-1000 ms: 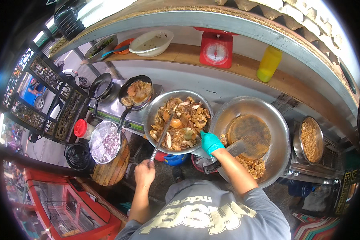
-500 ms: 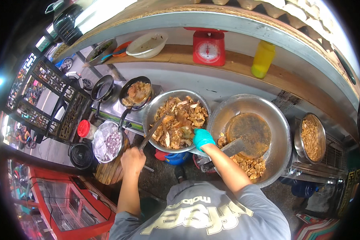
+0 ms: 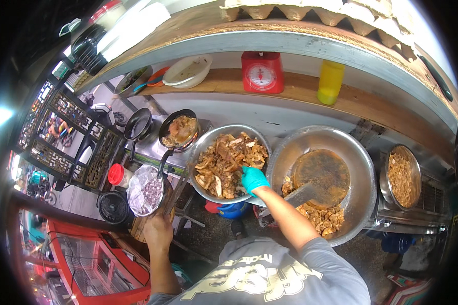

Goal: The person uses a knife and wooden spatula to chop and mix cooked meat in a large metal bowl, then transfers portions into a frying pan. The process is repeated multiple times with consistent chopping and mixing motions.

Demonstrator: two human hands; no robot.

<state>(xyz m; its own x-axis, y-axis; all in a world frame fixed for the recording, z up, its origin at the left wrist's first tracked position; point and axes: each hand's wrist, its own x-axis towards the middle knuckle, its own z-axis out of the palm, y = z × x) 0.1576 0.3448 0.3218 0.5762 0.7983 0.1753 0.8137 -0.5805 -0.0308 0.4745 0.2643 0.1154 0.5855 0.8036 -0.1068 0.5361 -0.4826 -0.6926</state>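
1. The meat bowl (image 3: 200, 144), a round steel one, stands in front of the person, heaped with browned meat (image 3: 226, 155).
2. The right hand (image 3: 253, 179), in a green glove, reaches over the near right edge of the meat bowl, fingers down at the meat. I cannot tell whether its grip is clenched on a piece.
3. The left hand (image 3: 158, 229), bare, is left of the meat bowl and nearer the person, just beside the onions (image 3: 151, 194). Its fingers are hard to make out; I cannot tell whether its grip is released or grasping anything.
4. The onions, chopped and purple, lie in a clear bag (image 3: 136, 189) left of the meat bowl.
5. Close on the meat bowl's right is a wide basin (image 3: 361, 178), holding a round board (image 3: 320, 173), chopped pieces (image 3: 320, 218) and a cleaver (image 3: 301, 194), partly behind the right forearm.
6. Beyond the meat bowl, up on the shelf (image 3: 224, 77), are a red scale (image 3: 262, 76) and a yellow bottle (image 3: 331, 81).
7. Just left of the meat bowl sits a pan (image 3: 179, 131) of food.
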